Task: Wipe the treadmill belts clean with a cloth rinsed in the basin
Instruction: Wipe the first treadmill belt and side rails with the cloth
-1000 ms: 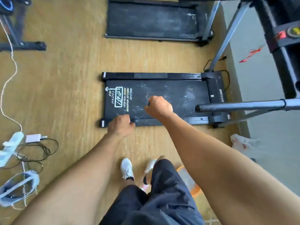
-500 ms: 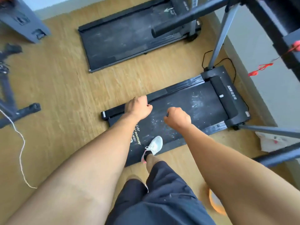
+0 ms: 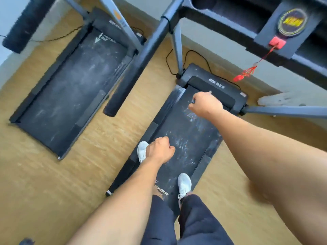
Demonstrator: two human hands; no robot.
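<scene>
Person stands on the dusty black rubber treadmill belt (image 3: pixel 187 138), whose long axis runs from the white shoes (image 3: pixel 184 184) fwd to the black motor cover (image 3: pixel 228 99). Right hand (image 3: pixel 206 105) hangs over the belt's front end, left hand (image 3: pixel 161 151) over its left edge; both are curled as fists, no cloth visible. Second dusty black belt (image 3: pixel 74 89) lies left of it; basin not in view.

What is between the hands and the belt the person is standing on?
Nothing visible lies between the left hand or the right hand and the belt below. The left shoe stands at its left edge beside the left hand, and the right shoe on its rear end, covering those patches.
</scene>
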